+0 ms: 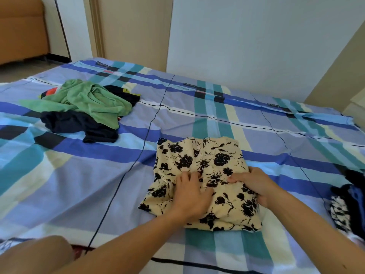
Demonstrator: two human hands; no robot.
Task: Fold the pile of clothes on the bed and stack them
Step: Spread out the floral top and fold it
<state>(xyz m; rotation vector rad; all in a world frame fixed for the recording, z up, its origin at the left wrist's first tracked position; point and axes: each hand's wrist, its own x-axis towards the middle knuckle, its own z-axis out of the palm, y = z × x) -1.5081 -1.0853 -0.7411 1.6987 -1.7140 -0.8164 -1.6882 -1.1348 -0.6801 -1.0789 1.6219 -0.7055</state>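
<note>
Floral garment (199, 167), part-folded at mid-bed (197, 115), pressed by the left hand (189, 196) with fingers straight, right hand (256, 186) at its edge, grip not discernible; next move probably a final fold, then transfer to the stack (345, 204).

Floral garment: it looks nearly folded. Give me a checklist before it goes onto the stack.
1. Left hand presses on the floral garment: ok.
2. Right hand grips the garment's right edge: ok.
3. Edges squared: not ok, the lower-left corner flares out and the cloth is wrinkled.
4. Stack at the bed's right side ready to take it: cannot tell, the frame cuts it off.
5. Bed sheet between garment and stack is bare: ok.
6. Unfolded pile lies well apart at far left, not tangled with the garment: ok.
</note>
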